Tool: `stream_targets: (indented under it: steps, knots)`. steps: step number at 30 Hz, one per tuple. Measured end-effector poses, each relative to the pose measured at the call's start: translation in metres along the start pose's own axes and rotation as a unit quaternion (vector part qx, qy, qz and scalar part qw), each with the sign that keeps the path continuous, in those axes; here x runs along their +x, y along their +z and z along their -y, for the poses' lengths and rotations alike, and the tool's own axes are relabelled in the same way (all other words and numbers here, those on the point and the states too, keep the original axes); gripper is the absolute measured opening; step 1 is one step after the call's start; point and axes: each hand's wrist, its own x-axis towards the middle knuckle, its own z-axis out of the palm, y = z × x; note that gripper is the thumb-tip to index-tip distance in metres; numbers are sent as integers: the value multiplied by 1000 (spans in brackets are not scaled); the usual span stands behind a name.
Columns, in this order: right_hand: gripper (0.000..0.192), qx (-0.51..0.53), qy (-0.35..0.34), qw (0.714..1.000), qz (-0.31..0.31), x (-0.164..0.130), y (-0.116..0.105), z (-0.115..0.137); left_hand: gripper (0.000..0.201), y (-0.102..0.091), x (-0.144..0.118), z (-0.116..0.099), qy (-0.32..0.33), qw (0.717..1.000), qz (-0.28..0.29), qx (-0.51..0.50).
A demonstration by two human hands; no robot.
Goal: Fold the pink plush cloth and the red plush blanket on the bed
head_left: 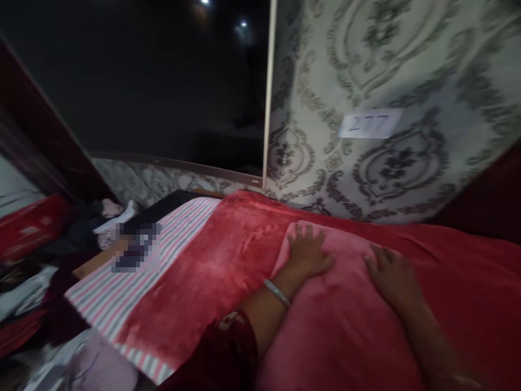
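Note:
My left hand (pixel 308 251) lies flat, fingers spread, on the upper left part of a pink plush pillow (pixel 342 320). A silver bangle (pixel 277 293) sits on that wrist. My right hand (pixel 391 274) rests palm down on the same pillow, a little to the right and nearer to me. The pillow lies on a red velvety blanket (pixel 228 255) that covers most of a bed. Neither hand grips anything.
A pink-and-grey striped sheet (pixel 122 288) shows at the bed's left end. Patterned grey wallpaper (pixel 366 65) with a small numbered label (pixel 370 124) rises behind the bed. A dark window or mirror (pixel 154 81) is at the left. Piled clothes (pixel 36 255) lie at the far left.

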Motion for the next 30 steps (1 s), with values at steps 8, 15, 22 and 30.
stream_targets:
  steps: [8, 15, 22, 30]
  knots:
    - [61, 65, 157, 984, 59, 2, -52, 43, 70, -6, 12, -2, -17, 997, -5, 73]
    - [64, 123, 172, 972, 101, 0, -66, 43, 64, -4, 14, -2, -19, 993, -19, 112]
    - [66, 141, 165, 970, 111, -3, -68, 40, 64, -4, 12, -7, -31, 993, -23, 112]
    - [60, 136, 183, 960, 162, 0, -94, 38, 65, -17, 7, -19, -24, 995, -4, 96]
